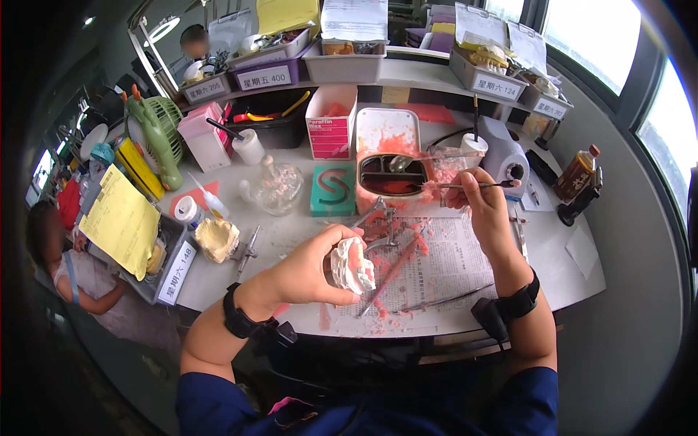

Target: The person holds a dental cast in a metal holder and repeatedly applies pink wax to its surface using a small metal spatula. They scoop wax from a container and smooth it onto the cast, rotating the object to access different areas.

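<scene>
My left hand (305,270) is closed around a white plaster dental model (352,266) with pink wax on it, held above the near edge of the bench. A slim wax carving tool (448,186) is pinched in my right hand (481,207). Its left end, with pink on it, sits at the right side of a wax heating pot (369,205) holding dark red melted wax. The pot's lid (389,129) stands up behind, smeared pink. Between my hands lie a metal articulator (381,224) and a pink-handled tool (400,267) on newspaper (454,265).
Pink wax scraps litter the newspaper. Left of the pot are a green box (333,190), a glass burner (276,187) and another plaster model (217,240). A brown bottle (579,171) stands far right. Case trays (343,67) line the shelf; a person (94,283) sits at left.
</scene>
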Demonstrator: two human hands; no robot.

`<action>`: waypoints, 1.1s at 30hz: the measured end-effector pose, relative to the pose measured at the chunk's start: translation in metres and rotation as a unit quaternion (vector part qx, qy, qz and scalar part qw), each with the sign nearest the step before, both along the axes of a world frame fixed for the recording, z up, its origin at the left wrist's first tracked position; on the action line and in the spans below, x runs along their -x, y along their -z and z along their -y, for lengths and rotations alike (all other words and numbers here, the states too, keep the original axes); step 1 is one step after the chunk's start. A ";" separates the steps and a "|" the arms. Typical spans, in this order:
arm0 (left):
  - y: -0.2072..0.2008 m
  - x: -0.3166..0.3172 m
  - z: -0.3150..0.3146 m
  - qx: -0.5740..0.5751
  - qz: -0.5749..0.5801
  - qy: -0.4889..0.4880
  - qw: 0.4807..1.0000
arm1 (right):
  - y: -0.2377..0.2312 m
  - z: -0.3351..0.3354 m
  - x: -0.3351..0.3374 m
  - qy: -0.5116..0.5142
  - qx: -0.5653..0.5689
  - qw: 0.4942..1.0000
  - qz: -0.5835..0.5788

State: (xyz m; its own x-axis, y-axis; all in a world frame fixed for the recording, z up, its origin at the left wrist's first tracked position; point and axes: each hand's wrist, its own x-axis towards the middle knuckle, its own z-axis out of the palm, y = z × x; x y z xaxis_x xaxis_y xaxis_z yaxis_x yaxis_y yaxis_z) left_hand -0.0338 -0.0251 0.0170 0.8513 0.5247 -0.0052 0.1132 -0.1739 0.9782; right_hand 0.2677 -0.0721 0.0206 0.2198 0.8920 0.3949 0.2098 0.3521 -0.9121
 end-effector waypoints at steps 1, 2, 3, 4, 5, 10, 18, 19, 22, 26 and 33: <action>0.000 0.000 0.000 0.005 0.005 -0.001 1.000 | 0.004 0.000 -0.001 0.001 -0.002 1.000 -0.016; 0.000 0.000 0.000 0.002 0.002 0.000 1.000 | 0.006 0.000 -0.002 0.002 -0.005 0.999 -0.031; -0.001 0.001 0.001 0.000 0.001 -0.002 1.000 | 0.003 0.000 0.001 0.000 -0.006 0.999 -0.044; -0.001 0.001 0.002 -0.003 0.000 -0.004 1.000 | -0.002 0.002 0.006 0.012 -0.034 0.996 -0.083; -0.001 0.002 0.001 -0.006 -0.004 -0.004 1.000 | -0.005 0.005 0.008 -0.004 -0.041 0.992 -0.117; -0.001 0.003 0.000 0.011 -0.013 0.002 1.000 | -0.018 0.024 0.022 -0.130 0.004 0.964 -0.233; 0.007 0.003 0.000 0.002 0.017 -0.002 1.000 | -0.011 0.026 0.033 -0.181 0.071 0.956 -0.219; 0.008 0.002 0.000 0.015 0.023 -0.001 1.000 | -0.010 0.025 0.033 -0.180 0.075 0.957 -0.216; 0.009 0.003 -0.001 0.014 0.018 -0.001 1.000 | -0.008 0.024 0.033 -0.180 0.072 0.959 -0.206; 0.006 0.003 0.000 0.003 0.005 -0.001 1.000 | -0.007 0.023 0.032 -0.173 0.070 0.961 -0.203; 0.000 0.002 0.000 0.043 -0.014 -0.002 0.999 | -0.007 0.023 0.029 -0.169 0.060 0.963 -0.202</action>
